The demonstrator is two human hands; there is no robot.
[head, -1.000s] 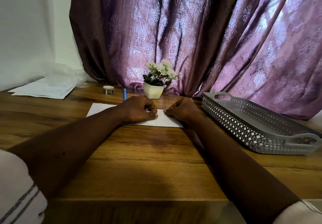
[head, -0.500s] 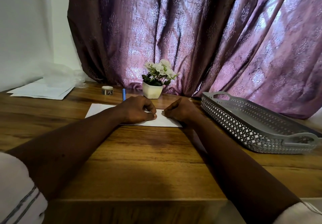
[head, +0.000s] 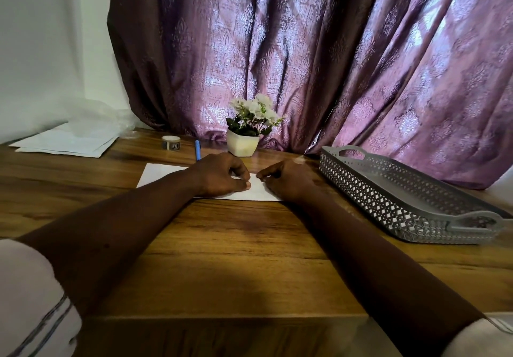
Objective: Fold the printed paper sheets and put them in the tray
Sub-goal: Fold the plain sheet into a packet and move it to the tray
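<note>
The paper sheet (head: 161, 174) lies flat on the wooden table (head: 222, 245), in front of a small flower pot (head: 243, 145). Both hands press down on it with curled fingers: the left hand (head: 222, 176) near its middle, the right hand (head: 288, 180) on its right end, neither gripping it. The grey tray (head: 410, 204) stands to the right, apart from the sheet. A stack of papers (head: 69, 142) lies far left.

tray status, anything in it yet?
Looks empty. The tray shows only bare grey floor, though its near wall hides part of the inside. The one sheet in work lies on the table under both hands.
</note>
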